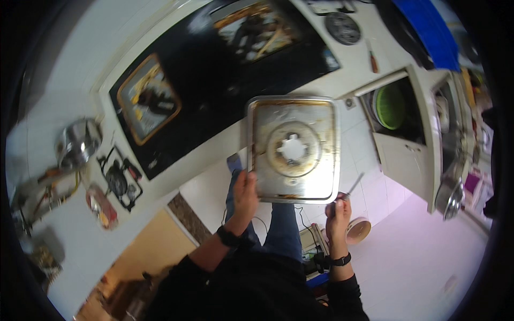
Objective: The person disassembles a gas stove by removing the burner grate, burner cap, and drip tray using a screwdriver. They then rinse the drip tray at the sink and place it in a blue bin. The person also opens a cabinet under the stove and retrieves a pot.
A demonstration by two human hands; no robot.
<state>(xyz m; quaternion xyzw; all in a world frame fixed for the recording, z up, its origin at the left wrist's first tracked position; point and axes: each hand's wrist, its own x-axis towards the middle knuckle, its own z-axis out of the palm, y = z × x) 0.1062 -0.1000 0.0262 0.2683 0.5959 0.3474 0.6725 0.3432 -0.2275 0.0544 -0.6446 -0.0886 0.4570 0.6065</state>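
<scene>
Square steel drip tray (pixel 293 148) held flat just beyond both hands: left hand (pixel 245 193) clamped on its near-left edge, right hand (pixel 338 213) at the near-right corner, closed round a thin metal tool (pixel 353 185), so neither is nearer.

This is a home kitchen. In the upper middle of the frame is a black glass stove top (pixel 214 69) set in a white desk (pixel 69 85), with its burner parts taken off. A shiny steel pot (pixel 78 143) sits at the left, and a black burner grate (pixel 119 179) lies just beside it. At the upper right an open white cupboard (pixel 401 128) holds a green bowl (pixel 390 107). The floor (pixel 428 257) at the lower right has pale tiles.
</scene>
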